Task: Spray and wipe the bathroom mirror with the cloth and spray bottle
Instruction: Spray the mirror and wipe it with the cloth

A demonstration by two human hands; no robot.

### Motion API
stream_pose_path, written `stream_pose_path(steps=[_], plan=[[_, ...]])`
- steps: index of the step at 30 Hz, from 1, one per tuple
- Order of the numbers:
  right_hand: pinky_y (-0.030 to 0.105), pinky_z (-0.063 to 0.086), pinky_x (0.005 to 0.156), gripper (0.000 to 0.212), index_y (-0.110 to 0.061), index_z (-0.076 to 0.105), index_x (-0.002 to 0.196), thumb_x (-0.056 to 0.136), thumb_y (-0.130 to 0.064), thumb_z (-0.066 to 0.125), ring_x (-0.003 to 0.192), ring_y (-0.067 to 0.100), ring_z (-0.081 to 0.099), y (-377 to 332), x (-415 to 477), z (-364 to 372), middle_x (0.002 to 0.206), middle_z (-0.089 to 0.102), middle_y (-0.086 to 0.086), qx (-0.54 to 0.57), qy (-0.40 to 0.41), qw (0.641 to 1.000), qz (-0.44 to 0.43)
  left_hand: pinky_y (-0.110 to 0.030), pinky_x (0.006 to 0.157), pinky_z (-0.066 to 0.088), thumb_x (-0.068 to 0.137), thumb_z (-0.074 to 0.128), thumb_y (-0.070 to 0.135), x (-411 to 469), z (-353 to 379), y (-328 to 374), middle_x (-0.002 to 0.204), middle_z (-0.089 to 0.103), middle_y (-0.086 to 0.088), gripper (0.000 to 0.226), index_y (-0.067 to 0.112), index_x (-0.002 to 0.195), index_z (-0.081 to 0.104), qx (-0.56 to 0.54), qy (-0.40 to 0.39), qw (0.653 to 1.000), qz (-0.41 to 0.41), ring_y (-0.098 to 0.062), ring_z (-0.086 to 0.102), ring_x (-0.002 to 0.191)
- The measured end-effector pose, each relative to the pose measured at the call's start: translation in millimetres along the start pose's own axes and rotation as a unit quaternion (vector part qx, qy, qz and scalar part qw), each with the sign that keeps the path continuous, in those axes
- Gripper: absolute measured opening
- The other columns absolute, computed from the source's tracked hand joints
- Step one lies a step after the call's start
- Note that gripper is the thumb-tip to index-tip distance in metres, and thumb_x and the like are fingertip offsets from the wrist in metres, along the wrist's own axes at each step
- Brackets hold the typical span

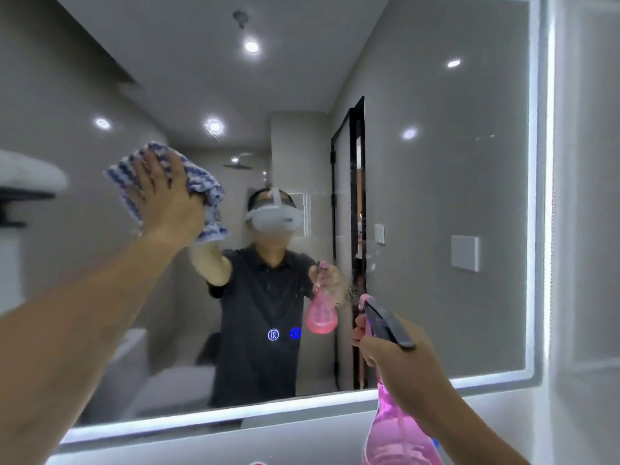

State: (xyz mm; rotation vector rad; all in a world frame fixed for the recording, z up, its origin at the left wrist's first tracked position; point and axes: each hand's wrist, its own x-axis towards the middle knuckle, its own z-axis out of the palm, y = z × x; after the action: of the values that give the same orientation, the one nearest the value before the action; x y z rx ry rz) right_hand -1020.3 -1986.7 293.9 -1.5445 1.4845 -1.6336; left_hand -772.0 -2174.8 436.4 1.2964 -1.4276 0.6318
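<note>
A large wall mirror (436, 196) with a lit white edge fills the view. My left hand (167, 199) presses a blue-and-white striped cloth (204, 189) flat against the glass at upper left, fingers spread over it. My right hand (396, 357) grips the neck of a pink spray bottle (399, 434) with a dark trigger head, held at lower right with its nozzle pointing at the mirror. A patch of fine spray droplets (352, 290) sits on the glass just beyond the nozzle. The mirror reflects a person in a dark shirt and both hands.
Two lit touch icons (284, 334) glow low in the mirror's middle. A white wall (587, 229) runs along the mirror's right side. A blurred white object on a dark shelf (23, 186) juts out at the left edge. Reflected: dark door frame, wall switches.
</note>
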Motion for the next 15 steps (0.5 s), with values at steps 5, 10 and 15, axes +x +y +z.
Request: stream_pose_path(steps=[5,10,15], plan=[[0.010,0.026,0.038,0.031,-0.020,0.051,0.052,0.072,0.004,0.052,0.043,0.008,0.026,-6.6,-17.2,8.4,0.054,0.036,0.003,0.001,0.026,1.000,-0.016,-0.048,0.113,-0.019,0.089,0.029,0.029,-84.9,31.7,15.6,0.156,0.005,-0.017,0.064,0.012,0.148,0.010,0.038,-0.022,0.940,0.339,-0.036,-0.010,0.142],[0.018,0.038,0.051,0.019,-0.016,0.061,0.069,0.076,0.001,0.055,0.064,0.027,0.054,-32.9,-30.7,22.2,0.079,0.066,0.023,-0.023,0.031,0.999,-0.030,-0.044,0.114,0.006,0.080,0.038,0.025,-120.2,18.8,-79.2,0.149,0.035,-0.009,0.062,0.018,0.142,0.037,0.080,-0.094,0.841,0.528,-0.028,0.021,0.141],[0.027,0.038,0.059,0.016,-0.007,0.064,0.083,0.074,0.002,0.053,0.085,0.039,0.060,-48.6,-39.2,32.7,0.090,0.065,0.026,-0.077,0.045,0.995,-0.039,-0.032,0.110,-0.027,0.088,0.041,0.026,-44.2,5.0,-86.3,0.156,0.007,-0.013,0.068,0.011,0.147,0.011,0.056,0.001,0.961,0.271,-0.029,0.000,0.143]])
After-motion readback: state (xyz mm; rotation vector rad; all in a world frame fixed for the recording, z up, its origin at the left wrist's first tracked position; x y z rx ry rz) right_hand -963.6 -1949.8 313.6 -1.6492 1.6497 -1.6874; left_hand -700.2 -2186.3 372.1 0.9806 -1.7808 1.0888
